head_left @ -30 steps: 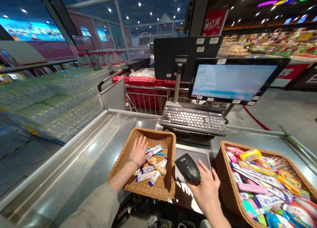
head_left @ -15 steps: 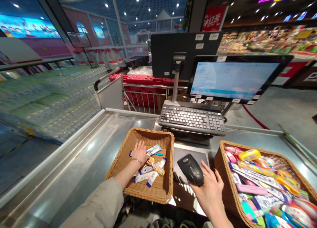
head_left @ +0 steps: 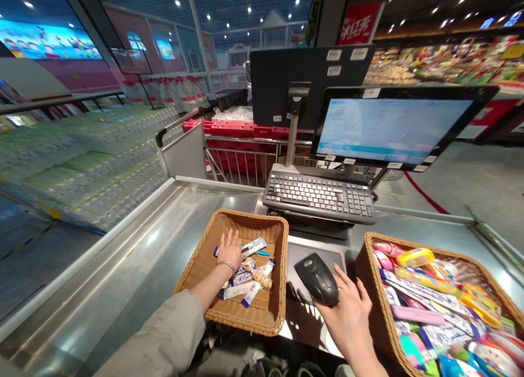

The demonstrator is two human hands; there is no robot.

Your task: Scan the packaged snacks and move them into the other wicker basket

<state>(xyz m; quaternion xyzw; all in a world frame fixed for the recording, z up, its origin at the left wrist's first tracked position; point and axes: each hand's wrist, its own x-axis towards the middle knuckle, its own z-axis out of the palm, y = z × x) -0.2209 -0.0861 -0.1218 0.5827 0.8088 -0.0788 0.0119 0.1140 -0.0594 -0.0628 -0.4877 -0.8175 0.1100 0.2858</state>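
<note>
My left hand (head_left: 230, 249) reaches into a brown woven basket (head_left: 284, 224), fingers stretched out and apart above the sweets there. Beside and under it lie several slim white-and-blue wrapped sticks (head_left: 252, 293), a light blue packet (head_left: 254, 247) and a small yellow-orange one (head_left: 262, 279). Whatever is beneath the palm is hidden. In my right hand (head_left: 347, 311) is a black barcode scanner (head_left: 317, 279), its head pointing up and to the left over a grey plate (head_left: 295, 254) in the counter. Some fingers of that hand are spread off the scanner.
A second woven basket (head_left: 361, 268) on the right is heaped with colourful packaged sweets. Behind the counter's metal top (head_left: 159, 224) stand a keyboard (head_left: 319, 194), a lit monitor (head_left: 385, 129) and a dark screen back (head_left: 274, 82). A metal cart (head_left: 184, 148) is beyond.
The view has shifted slightly. A small wrapped piece beside my left hand now shows a bluish-white side where orange showed before. Both hands stay nearly in place.
</note>
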